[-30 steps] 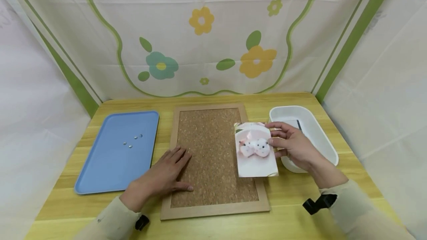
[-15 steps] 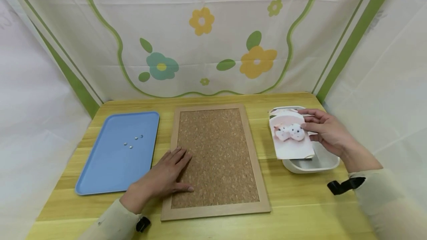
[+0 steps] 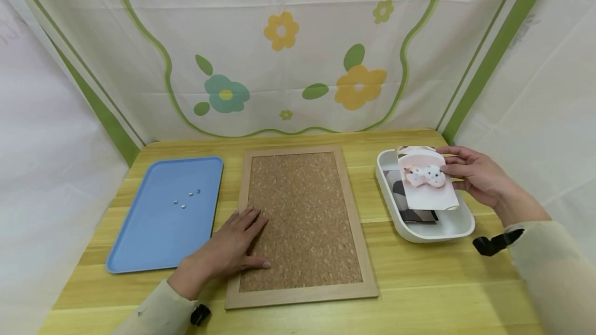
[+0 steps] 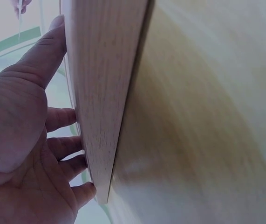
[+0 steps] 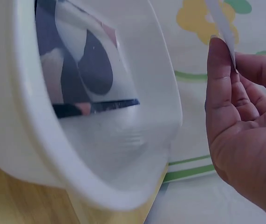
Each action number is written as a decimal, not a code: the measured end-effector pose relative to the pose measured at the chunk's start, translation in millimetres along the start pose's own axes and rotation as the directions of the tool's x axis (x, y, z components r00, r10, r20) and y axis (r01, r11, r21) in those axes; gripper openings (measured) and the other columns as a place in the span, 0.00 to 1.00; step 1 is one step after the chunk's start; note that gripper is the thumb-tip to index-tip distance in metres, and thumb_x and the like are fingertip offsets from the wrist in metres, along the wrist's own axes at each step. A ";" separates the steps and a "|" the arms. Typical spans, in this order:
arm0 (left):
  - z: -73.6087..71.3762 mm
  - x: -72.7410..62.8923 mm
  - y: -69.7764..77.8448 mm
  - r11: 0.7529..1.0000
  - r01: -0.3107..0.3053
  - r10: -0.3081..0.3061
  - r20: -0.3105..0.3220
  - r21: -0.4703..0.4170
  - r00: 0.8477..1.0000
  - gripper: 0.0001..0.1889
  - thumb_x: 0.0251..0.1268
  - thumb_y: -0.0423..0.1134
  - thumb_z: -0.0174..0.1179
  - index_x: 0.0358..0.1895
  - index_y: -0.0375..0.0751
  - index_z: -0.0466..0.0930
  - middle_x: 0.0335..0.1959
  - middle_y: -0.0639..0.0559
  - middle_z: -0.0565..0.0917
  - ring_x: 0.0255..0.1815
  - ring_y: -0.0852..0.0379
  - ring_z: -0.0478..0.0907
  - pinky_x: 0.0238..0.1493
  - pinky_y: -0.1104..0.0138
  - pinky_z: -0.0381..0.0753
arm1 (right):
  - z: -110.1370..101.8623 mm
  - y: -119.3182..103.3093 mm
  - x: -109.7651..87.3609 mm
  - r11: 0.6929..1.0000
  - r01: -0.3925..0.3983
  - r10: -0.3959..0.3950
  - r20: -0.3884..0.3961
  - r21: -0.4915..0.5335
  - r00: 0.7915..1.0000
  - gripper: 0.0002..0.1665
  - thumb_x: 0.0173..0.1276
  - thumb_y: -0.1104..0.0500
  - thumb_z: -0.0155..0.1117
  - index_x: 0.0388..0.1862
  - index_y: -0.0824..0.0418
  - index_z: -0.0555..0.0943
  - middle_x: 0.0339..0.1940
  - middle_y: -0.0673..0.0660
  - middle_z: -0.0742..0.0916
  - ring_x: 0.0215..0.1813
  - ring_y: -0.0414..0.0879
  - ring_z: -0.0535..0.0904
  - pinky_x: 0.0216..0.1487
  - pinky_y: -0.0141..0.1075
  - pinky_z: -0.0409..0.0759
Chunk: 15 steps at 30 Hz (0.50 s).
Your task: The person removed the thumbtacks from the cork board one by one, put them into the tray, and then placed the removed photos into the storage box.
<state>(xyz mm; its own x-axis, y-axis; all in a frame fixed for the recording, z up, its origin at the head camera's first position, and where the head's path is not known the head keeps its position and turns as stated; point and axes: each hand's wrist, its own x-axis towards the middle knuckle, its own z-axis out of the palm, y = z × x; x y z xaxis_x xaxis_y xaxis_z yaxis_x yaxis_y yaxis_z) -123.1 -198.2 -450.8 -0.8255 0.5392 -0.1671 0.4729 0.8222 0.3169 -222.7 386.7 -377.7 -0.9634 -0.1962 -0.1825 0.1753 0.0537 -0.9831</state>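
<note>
In the head view my right hand (image 3: 481,177) pinches the right edge of a photo card (image 3: 427,182) with a pink-and-white picture of two spotted white shapes. The card is held over a white plastic basin (image 3: 453,226), covering part of it. Inside the basin lie other picture cards (image 5: 84,56) in grey, black and white, seen well in the right wrist view. My left hand (image 3: 228,249) rests over the left side of a wood-framed cork board (image 3: 302,221), fingers spread. The left wrist view shows its fingertips at the board's frame (image 4: 98,93).
Left of the board, a blue tray (image 3: 158,242) carries several small shiny metal pieces (image 3: 183,206). Board, tray and basin all stand on a wood-grain table (image 3: 419,278). A white curtain (image 3: 298,66) with printed flowers hangs behind the table.
My right hand has carried the photo card from over the cork board's right side to the right, over the white basin. My left hand has stayed on the board.
</note>
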 end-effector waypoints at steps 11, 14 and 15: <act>1.5 0.8 -0.7 1.000 -0.004 0.004 -0.003 -0.001 1.000 0.55 0.64 0.73 0.63 0.85 0.41 0.57 0.87 0.38 0.53 0.88 0.37 0.46 0.86 0.42 0.46 | -15.0 8.0 9.1 0.992 -0.083 0.083 -0.003 -0.091 0.997 0.24 0.79 0.66 0.63 0.69 0.49 0.76 0.45 0.45 0.90 0.45 0.41 0.89 0.39 0.38 0.90; 1.6 0.9 -0.8 1.000 -0.006 0.006 -0.004 0.002 1.000 0.55 0.64 0.73 0.63 0.85 0.41 0.57 0.87 0.39 0.53 0.88 0.37 0.46 0.86 0.42 0.46 | -14.6 8.9 12.5 0.982 -0.108 0.108 -0.013 -0.155 0.994 0.25 0.79 0.65 0.63 0.70 0.48 0.75 0.44 0.43 0.89 0.44 0.40 0.88 0.39 0.37 0.89; 1.6 0.9 -0.8 1.000 -0.006 0.006 -0.005 0.004 1.000 0.55 0.64 0.73 0.63 0.85 0.41 0.56 0.87 0.39 0.53 0.88 0.37 0.46 0.86 0.42 0.46 | -13.9 9.0 13.6 0.976 -0.118 0.117 -0.017 -0.182 0.993 0.26 0.79 0.64 0.63 0.71 0.48 0.74 0.45 0.42 0.88 0.44 0.39 0.87 0.39 0.37 0.89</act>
<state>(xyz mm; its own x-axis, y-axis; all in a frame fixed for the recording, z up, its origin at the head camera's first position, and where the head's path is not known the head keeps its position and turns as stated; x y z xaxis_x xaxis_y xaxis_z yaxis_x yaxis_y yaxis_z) -123.8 -198.1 -452.7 -0.8242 0.5429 -0.1610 0.4786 0.8198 0.3145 -237.0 398.1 -388.7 -0.9396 -0.1721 -0.2959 0.2479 0.2542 -0.9349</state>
